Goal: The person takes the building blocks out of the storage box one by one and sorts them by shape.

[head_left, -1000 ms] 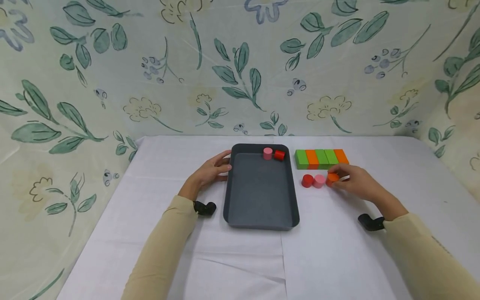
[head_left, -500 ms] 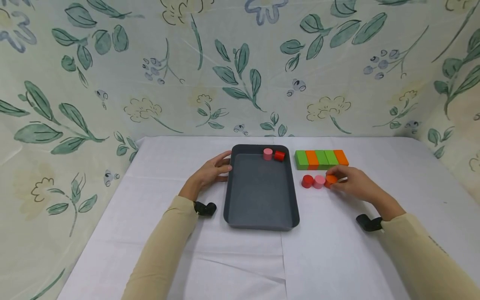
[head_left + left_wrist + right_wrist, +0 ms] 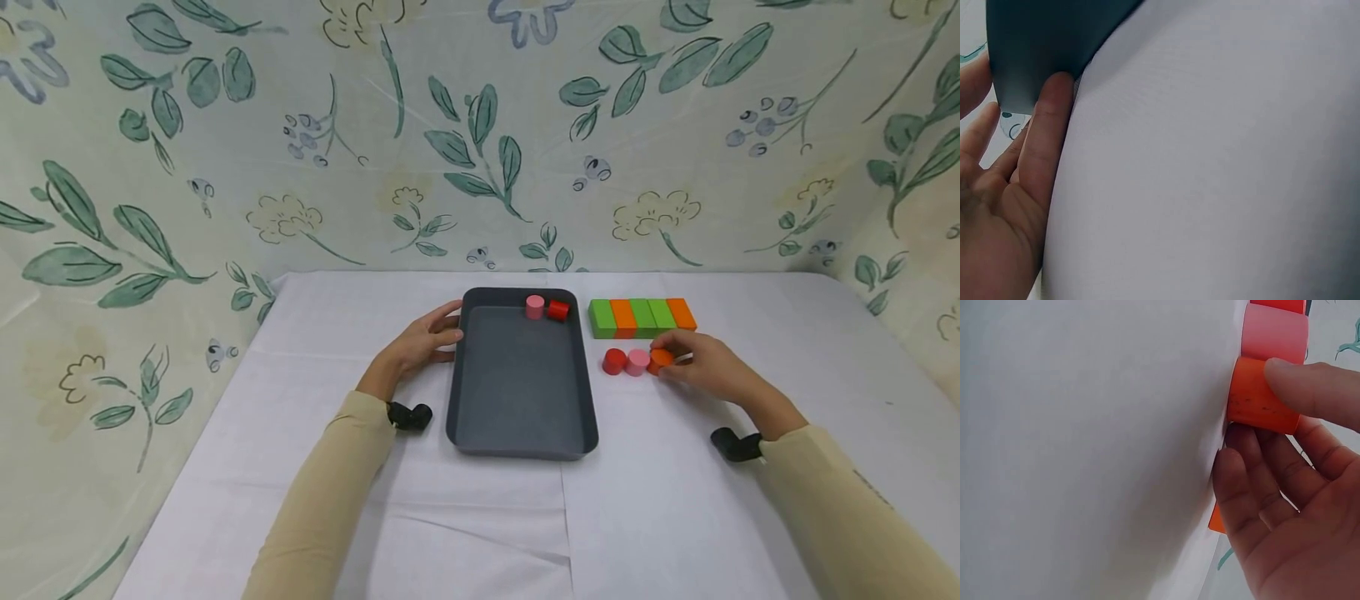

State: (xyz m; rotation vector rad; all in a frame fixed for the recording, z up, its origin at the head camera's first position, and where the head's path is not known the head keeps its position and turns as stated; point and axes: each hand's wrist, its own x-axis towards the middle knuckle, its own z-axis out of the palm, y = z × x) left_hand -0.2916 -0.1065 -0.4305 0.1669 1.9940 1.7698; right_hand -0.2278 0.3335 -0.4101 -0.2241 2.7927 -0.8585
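Pinching the orange cylinder (image 3: 662, 360) near the desk's far edge, the right hand (image 3: 708, 369) is gripping it; the left hand (image 3: 420, 343), fingers relaxed, is steadying the tray (image 3: 457, 392); lifting seems next.

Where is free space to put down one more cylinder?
Inside the tray, everything nearer than the pink cylinder and red cylinder is bare. Crowded: between the block row and the right hand.
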